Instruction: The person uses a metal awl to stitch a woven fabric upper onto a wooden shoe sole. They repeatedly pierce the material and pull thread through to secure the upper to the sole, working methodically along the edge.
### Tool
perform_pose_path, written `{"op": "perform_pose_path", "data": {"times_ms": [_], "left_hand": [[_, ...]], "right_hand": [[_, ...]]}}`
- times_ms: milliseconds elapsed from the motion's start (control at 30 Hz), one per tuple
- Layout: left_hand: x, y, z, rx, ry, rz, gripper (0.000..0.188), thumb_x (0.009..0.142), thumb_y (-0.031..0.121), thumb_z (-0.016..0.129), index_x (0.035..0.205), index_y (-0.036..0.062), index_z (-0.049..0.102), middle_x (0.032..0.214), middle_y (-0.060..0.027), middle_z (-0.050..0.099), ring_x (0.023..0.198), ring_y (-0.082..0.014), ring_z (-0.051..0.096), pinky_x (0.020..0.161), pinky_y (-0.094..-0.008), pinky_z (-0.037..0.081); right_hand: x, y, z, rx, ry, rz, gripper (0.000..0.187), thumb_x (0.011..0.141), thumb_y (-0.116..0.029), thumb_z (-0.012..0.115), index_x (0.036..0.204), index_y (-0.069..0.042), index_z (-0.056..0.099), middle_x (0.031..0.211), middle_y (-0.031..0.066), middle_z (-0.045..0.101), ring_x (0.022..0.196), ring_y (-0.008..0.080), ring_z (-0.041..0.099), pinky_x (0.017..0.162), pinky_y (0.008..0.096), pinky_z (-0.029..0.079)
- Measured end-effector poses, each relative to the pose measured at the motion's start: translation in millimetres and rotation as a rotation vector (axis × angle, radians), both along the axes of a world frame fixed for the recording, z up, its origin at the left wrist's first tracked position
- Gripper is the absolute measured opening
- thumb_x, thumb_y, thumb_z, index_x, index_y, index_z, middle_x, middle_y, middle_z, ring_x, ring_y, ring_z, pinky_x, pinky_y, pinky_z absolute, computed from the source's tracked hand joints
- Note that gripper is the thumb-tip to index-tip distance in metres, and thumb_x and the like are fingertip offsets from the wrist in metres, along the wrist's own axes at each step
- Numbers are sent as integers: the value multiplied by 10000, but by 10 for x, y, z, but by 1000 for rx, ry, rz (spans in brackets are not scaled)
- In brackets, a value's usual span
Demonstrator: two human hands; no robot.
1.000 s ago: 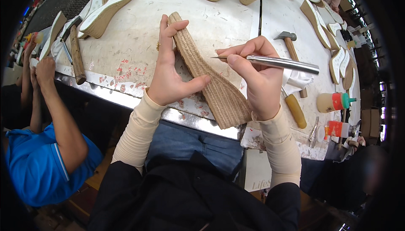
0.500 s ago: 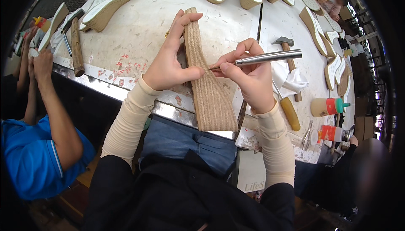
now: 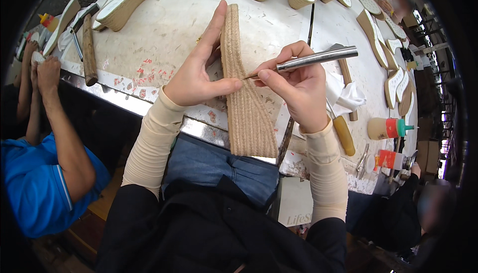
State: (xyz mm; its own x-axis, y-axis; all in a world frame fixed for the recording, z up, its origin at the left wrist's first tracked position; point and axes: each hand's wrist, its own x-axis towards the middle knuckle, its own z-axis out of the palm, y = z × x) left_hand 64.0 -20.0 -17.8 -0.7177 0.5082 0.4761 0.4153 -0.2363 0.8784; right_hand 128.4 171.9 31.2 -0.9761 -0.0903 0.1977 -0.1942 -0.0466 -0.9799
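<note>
A wedge shoe sole (image 3: 253,123) wrapped in tan braided rope stands on its side before me, its thick heel end toward my lap. My left hand (image 3: 199,73) grips it from the left, thumb across the rope side and fingers behind. In my right hand (image 3: 298,83) is a slim pointed tool with a shiny metal handle (image 3: 318,59), held like a pen. Its thin tip meets the rope side just beside my left thumb; whether it goes into the rope I cannot tell.
Rope wedge soles (image 3: 132,1) lie along the far side. A hammer (image 3: 346,73), white cloth (image 3: 343,96), yellow-handled tool (image 3: 343,136) and glue bottle (image 3: 391,128) are at right. Another wooden handle (image 3: 89,54) lies left. A co-worker in a blue shirt (image 3: 55,188) sits at left.
My left fingers have straightened from curling over the sole's top end to lying along its back. The tool has tilted slightly, with its tip still by my left thumb.
</note>
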Motion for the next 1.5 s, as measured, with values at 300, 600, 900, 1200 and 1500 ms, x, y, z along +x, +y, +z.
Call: {"op": "perform_pose_path", "data": {"times_ms": [300,600,900,1200,1500], "left_hand": [[12,15,9,-10,-47,-29,1021,735,112,726,1551,74,114,1558,-160,216,1406,-280,303,1156,-396,257],[9,9,1,-12,-26,0,1012,658,104,688,1535,79,182,1548,-154,231,1410,-292,296,1163,-416,260],[-3,3,-26,-50,33,46,1024,654,132,708,1536,89,188,1544,-148,251,1415,-295,295,1150,-426,279],[-12,4,-18,-56,21,41,1015,673,143,733,1532,79,196,1538,-134,270,1372,-273,359,1129,-402,306],[-2,21,-43,-19,36,76,969,674,133,712,1518,108,236,1520,-147,275,1303,-310,415,1088,-457,370]], "right_hand": [[28,-51,36,-31,49,-27,254,847,38,665,986,-18,460,905,94,640,858,122,658,743,218,559],[67,-51,-23,42,66,-17,237,842,57,645,984,-8,466,902,90,624,865,119,652,789,245,572],[59,-89,-25,15,31,-44,244,838,48,657,991,-3,474,906,66,593,870,106,640,758,220,567],[16,-141,-33,-16,29,-132,269,837,49,644,1027,-3,461,908,69,576,842,114,642,700,216,566],[30,-80,-56,-122,-26,-87,324,862,61,613,1090,-34,403,917,128,637,876,256,702,740,326,612]]}}
